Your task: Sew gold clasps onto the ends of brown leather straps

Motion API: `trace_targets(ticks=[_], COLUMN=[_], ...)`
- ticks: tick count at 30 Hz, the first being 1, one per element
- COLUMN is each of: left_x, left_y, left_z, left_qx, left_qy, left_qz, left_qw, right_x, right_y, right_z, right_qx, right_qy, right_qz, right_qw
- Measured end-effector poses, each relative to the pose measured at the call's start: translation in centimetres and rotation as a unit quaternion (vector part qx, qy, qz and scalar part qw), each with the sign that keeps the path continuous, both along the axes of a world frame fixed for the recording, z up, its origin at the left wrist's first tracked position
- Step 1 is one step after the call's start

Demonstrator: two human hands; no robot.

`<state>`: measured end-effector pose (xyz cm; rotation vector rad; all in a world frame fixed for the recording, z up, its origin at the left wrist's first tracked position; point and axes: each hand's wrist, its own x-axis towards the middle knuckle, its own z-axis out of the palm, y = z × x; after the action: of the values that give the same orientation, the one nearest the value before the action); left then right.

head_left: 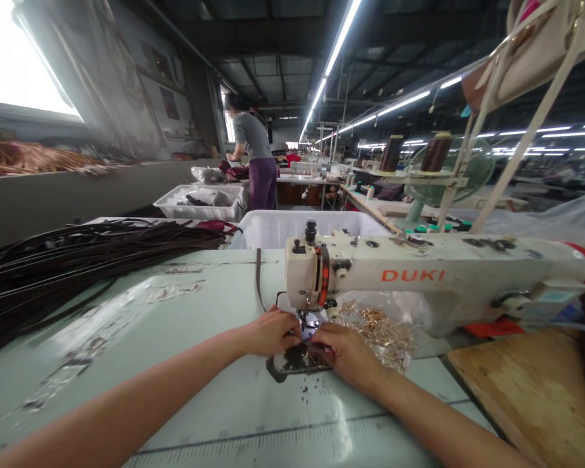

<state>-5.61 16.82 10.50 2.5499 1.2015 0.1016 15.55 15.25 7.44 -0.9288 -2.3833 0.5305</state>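
I have both hands close in at the needle area of a cream metal sewing machine lettered in orange, and I take that spot as the clock's centre. The left hand sits at nine o'clock, its fingers bent and drawn together; I can't make out what they grip. The right hand is at four, fingers narrowed near the lit presser foot, with something small and dark at their tips that I can't identify, nor whether it is pinched.

One thin, flat, grey-brown strap curves down from eleven o'clock towards the left hand, where its lower end goes out of sight. I see no finished seam, so I can't say how much stitching is done or left. Many long, dark, glossy strips lie in a loose heap at ten; whether any are sewn I can't tell.

At three, shiny gold-coloured metal pieces tangle in a jagged pile by crinkled clear plastic. The pale green tabletop is smooth, with scuffed tape at nine and a printed ruler scale at six. A smooth white plastic tub stands at twelve; beyond it, towards eleven, a co-worker bends over dark red material.
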Motion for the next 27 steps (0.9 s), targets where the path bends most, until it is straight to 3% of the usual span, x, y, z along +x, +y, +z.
trace_targets(ticks=[3,8,13,19,24,27], left_x=[0.1,0.3,-0.3,-0.7,-1.3,-1.8], left_y=[0.5,0.6,-1.9,-4.4,-2.8,-1.0], left_z=[0.1,0.3,-0.2,-2.3,-2.9,-2.7], left_qx=[-0.002,0.021,0.107,0.212,0.289,0.289], left_qy=[0.017,0.008,-0.041,0.005,-0.010,-0.051], left_qz=[-0.002,0.027,0.063,-0.069,-0.134,-0.151], left_qw=[1.000,0.999,0.991,0.975,0.948,0.944], right_x=[0.3,-0.1,-0.2,-0.2,-0.5,-1.0], right_y=[1.3,1.8,1.9,1.6,1.0,0.8], right_z=[-0.3,0.0,0.4,0.0,-0.7,-0.7], right_qx=[0.029,0.046,0.040,0.043,0.033,0.020], right_qy=[-0.005,-0.050,-0.055,-0.085,-0.085,-0.110], right_qz=[0.098,0.121,0.136,0.119,0.048,-0.016], right_qw=[0.995,0.990,0.988,0.988,0.995,0.994])
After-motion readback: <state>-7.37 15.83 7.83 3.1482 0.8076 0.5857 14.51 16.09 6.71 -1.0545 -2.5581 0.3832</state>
